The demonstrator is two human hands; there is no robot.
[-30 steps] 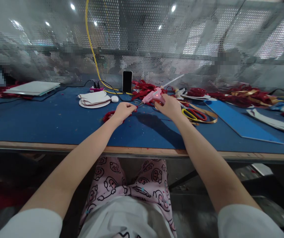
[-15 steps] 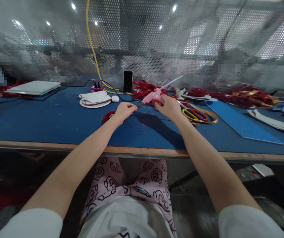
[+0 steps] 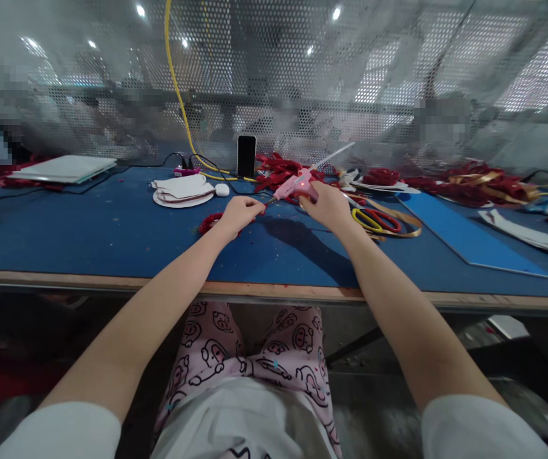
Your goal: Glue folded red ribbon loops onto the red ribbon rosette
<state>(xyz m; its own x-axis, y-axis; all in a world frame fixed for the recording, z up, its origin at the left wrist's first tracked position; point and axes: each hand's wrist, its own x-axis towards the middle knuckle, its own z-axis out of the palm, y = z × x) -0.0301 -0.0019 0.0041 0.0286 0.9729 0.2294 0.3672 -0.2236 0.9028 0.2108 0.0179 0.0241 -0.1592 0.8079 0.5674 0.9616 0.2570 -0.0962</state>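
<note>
My right hand (image 3: 327, 205) is wrapped round the handle of a pink hot glue gun (image 3: 295, 186), with a clear glue stick (image 3: 334, 155) poking out of its back end. The gun's nozzle points left and down, close to the fingertips of my left hand (image 3: 241, 215). Those fingers are pinched on a small piece of red ribbon (image 3: 263, 209), mostly hidden by the hand. A dark red ribbon loop (image 3: 209, 222) lies on the blue table beside and partly behind my left hand.
Yellow- and red-handled scissors (image 3: 374, 220) and gold ribbon (image 3: 410, 228) lie right of my right hand. Behind are a heap of red ribbon (image 3: 281, 171), an upright phone (image 3: 246, 156) and white cut-outs (image 3: 183, 191). A blue board (image 3: 469, 236) lies at right, white sheets (image 3: 66, 169) at left.
Almost nothing differs. Both hands and the glue gun keep nearly the same place, the nozzle still by my left fingertips.
</note>
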